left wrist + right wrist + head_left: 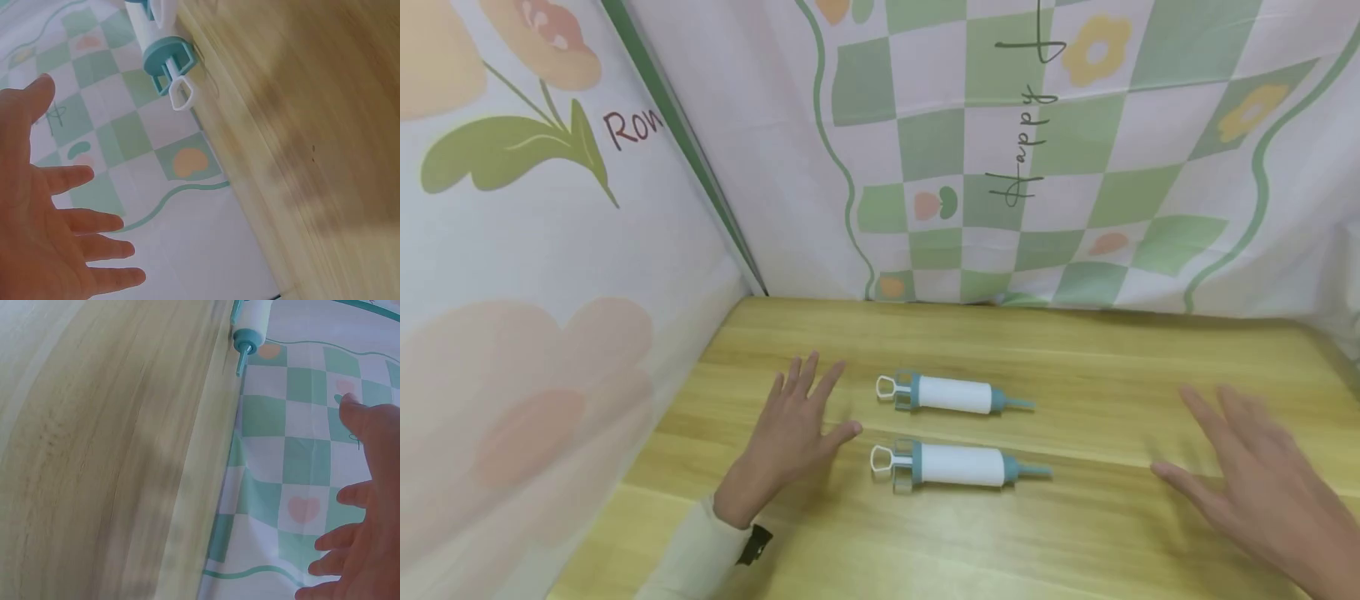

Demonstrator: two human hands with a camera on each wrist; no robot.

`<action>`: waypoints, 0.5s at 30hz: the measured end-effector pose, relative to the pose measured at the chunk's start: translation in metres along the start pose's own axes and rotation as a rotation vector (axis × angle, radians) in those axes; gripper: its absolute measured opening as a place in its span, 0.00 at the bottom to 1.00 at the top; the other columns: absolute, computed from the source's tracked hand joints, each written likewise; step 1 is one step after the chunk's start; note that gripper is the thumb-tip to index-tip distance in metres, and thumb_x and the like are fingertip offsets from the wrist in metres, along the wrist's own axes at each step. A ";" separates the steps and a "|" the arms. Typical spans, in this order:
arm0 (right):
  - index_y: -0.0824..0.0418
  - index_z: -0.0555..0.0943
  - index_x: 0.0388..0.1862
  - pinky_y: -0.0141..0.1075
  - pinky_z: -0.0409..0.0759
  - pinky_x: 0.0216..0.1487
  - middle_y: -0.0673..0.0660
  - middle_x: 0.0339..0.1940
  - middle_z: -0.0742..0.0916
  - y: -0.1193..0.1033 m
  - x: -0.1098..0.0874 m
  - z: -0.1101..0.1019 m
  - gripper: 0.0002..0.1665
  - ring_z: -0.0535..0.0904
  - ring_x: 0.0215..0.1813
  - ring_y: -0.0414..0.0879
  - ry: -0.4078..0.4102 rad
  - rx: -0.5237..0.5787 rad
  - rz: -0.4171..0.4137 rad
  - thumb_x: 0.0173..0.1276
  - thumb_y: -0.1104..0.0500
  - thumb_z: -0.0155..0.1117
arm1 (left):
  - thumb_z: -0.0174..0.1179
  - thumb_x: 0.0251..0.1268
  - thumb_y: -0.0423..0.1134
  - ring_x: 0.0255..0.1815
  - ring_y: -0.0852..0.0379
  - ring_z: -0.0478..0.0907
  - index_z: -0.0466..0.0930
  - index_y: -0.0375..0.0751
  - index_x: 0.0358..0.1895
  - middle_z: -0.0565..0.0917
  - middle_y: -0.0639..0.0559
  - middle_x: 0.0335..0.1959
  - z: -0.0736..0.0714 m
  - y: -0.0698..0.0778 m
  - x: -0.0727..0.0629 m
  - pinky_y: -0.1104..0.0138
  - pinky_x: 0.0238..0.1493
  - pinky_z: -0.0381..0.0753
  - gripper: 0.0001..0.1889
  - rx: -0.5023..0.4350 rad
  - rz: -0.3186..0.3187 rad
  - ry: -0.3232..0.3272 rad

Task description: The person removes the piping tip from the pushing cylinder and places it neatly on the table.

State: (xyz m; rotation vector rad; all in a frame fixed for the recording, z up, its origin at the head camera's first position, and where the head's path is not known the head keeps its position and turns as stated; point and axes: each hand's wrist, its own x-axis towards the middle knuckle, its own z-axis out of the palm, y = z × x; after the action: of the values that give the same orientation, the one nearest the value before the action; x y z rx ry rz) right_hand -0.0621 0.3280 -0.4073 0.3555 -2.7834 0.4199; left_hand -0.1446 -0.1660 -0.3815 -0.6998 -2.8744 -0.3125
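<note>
Two syringes lie one behind the other on the wooden table, each with a white barrel, teal ends, a thin teal nozzle and a white loop handle. The farther syringe (pixel 955 394) and the nearer syringe (pixel 962 465) both have nozzles toward the right and handles toward the left. My left hand (pixel 786 433) is left of the handles, fingers spread and thumb pointing toward them, holding nothing. Well to the right of the nozzles is my right hand (pixel 1262 483), blurred, its fingers extended and nothing in it. The left wrist view shows a handle (pixel 181 94) beyond the thumb; the right wrist view, a nozzle (pixel 244 359).
The wooden table (pixel 1097 358) ends at a hanging cloth (pixel 925 142) with green-and-white checks and flowers along the back. Another cloth with large flowers (pixel 512 250) hangs down the left side. A dark band (pixel 755 544) sits at the left wrist, by a light sleeve (pixel 700 554).
</note>
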 end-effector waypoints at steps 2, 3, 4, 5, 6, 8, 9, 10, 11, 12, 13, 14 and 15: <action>0.66 0.49 0.81 0.68 0.36 0.70 0.84 0.73 0.55 -0.001 0.000 0.000 0.56 0.44 0.73 0.80 0.009 0.041 0.003 0.67 0.45 0.69 | 0.59 0.66 0.64 0.74 0.26 0.51 0.57 0.44 0.78 0.55 0.27 0.75 -0.001 0.001 0.000 0.35 0.69 0.52 0.44 -0.017 -0.001 0.010; 0.65 0.49 0.81 0.68 0.36 0.70 0.83 0.74 0.53 -0.001 0.000 0.000 0.56 0.43 0.74 0.78 0.006 0.059 0.010 0.67 0.45 0.69 | 0.59 0.66 0.64 0.74 0.26 0.52 0.57 0.43 0.78 0.56 0.27 0.75 -0.002 0.002 0.000 0.35 0.69 0.53 0.44 -0.024 -0.003 0.014; 0.64 0.49 0.81 0.69 0.40 0.69 0.81 0.75 0.53 -0.001 0.000 0.000 0.56 0.45 0.74 0.78 0.007 0.070 0.015 0.67 0.46 0.70 | 0.59 0.66 0.64 0.74 0.26 0.53 0.58 0.43 0.78 0.57 0.27 0.75 -0.002 0.002 0.000 0.35 0.69 0.53 0.44 -0.030 -0.005 0.017; 0.63 0.49 0.81 0.72 0.45 0.67 0.80 0.75 0.53 -0.002 0.000 0.001 0.56 0.47 0.73 0.79 0.004 0.077 0.021 0.67 0.46 0.70 | 0.59 0.66 0.64 0.73 0.26 0.53 0.58 0.44 0.78 0.57 0.27 0.74 -0.003 0.003 0.000 0.36 0.69 0.54 0.44 -0.029 -0.007 0.020; 0.62 0.48 0.82 0.75 0.50 0.63 0.79 0.76 0.53 -0.003 0.000 0.001 0.56 0.49 0.71 0.81 -0.004 0.082 0.030 0.67 0.46 0.70 | 0.59 0.66 0.64 0.73 0.26 0.54 0.58 0.43 0.78 0.58 0.26 0.74 -0.003 0.003 0.000 0.36 0.69 0.55 0.44 -0.029 -0.010 0.023; 0.60 0.48 0.82 0.78 0.55 0.55 0.78 0.76 0.52 -0.004 0.000 0.001 0.57 0.52 0.70 0.82 -0.022 0.092 0.046 0.67 0.46 0.70 | 0.60 0.65 0.64 0.72 0.26 0.56 0.59 0.44 0.77 0.60 0.26 0.73 -0.003 0.004 -0.001 0.36 0.68 0.57 0.44 -0.023 -0.018 0.027; 0.59 0.47 0.82 0.79 0.58 0.51 0.78 0.76 0.53 -0.004 0.000 0.000 0.57 0.54 0.68 0.82 -0.030 0.089 0.050 0.67 0.45 0.70 | 0.60 0.65 0.64 0.72 0.27 0.57 0.59 0.44 0.77 0.61 0.26 0.72 -0.004 0.004 -0.001 0.36 0.68 0.58 0.44 -0.017 -0.022 0.028; 0.58 0.47 0.83 0.79 0.61 0.48 0.78 0.76 0.53 -0.004 0.001 0.000 0.57 0.57 0.66 0.83 -0.033 0.084 0.054 0.67 0.45 0.70 | 0.60 0.65 0.64 0.72 0.27 0.58 0.60 0.43 0.77 0.62 0.26 0.72 -0.004 0.004 -0.002 0.36 0.67 0.59 0.44 -0.015 -0.026 0.030; 0.58 0.46 0.83 0.78 0.62 0.46 0.78 0.76 0.54 -0.004 0.001 0.000 0.58 0.58 0.65 0.84 -0.040 0.080 0.058 0.67 0.45 0.70 | 0.61 0.64 0.65 0.71 0.27 0.58 0.60 0.43 0.77 0.63 0.26 0.71 -0.004 0.004 -0.002 0.37 0.67 0.60 0.44 -0.014 -0.031 0.032; 0.57 0.46 0.83 0.78 0.62 0.46 0.78 0.76 0.54 -0.004 0.001 0.000 0.58 0.58 0.65 0.83 -0.047 0.082 0.063 0.67 0.45 0.70 | 0.61 0.63 0.65 0.71 0.27 0.59 0.61 0.43 0.77 0.63 0.26 0.71 -0.005 0.005 -0.003 0.37 0.67 0.60 0.44 -0.017 -0.035 0.034; 0.56 0.45 0.83 0.78 0.62 0.45 0.77 0.77 0.55 -0.004 0.001 -0.001 0.58 0.58 0.65 0.83 -0.053 0.084 0.068 0.67 0.44 0.69 | 0.62 0.63 0.65 0.71 0.27 0.60 0.61 0.43 0.76 0.64 0.26 0.71 -0.005 0.005 -0.003 0.37 0.67 0.61 0.45 -0.022 -0.037 0.037; 0.56 0.45 0.83 0.78 0.61 0.48 0.77 0.76 0.56 -0.004 0.001 0.000 0.57 0.58 0.66 0.82 -0.053 0.094 0.066 0.67 0.45 0.69 | 0.62 0.63 0.65 0.71 0.27 0.60 0.61 0.43 0.76 0.64 0.26 0.71 -0.005 0.005 -0.004 0.37 0.66 0.62 0.45 -0.030 -0.039 0.040; 0.56 0.46 0.83 0.78 0.60 0.51 0.76 0.76 0.57 -0.004 0.002 0.000 0.57 0.58 0.67 0.81 -0.047 0.107 0.063 0.68 0.46 0.69 | 0.63 0.62 0.64 0.70 0.27 0.61 0.62 0.43 0.76 0.65 0.26 0.70 -0.006 0.005 -0.004 0.37 0.65 0.63 0.45 -0.042 -0.040 0.044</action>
State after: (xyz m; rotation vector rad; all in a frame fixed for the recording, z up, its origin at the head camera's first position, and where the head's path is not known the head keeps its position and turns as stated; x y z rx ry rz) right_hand -0.0625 0.3240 -0.4056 0.3066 -2.8310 0.5845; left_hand -0.1379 -0.1646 -0.3762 -0.6353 -2.8506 -0.3896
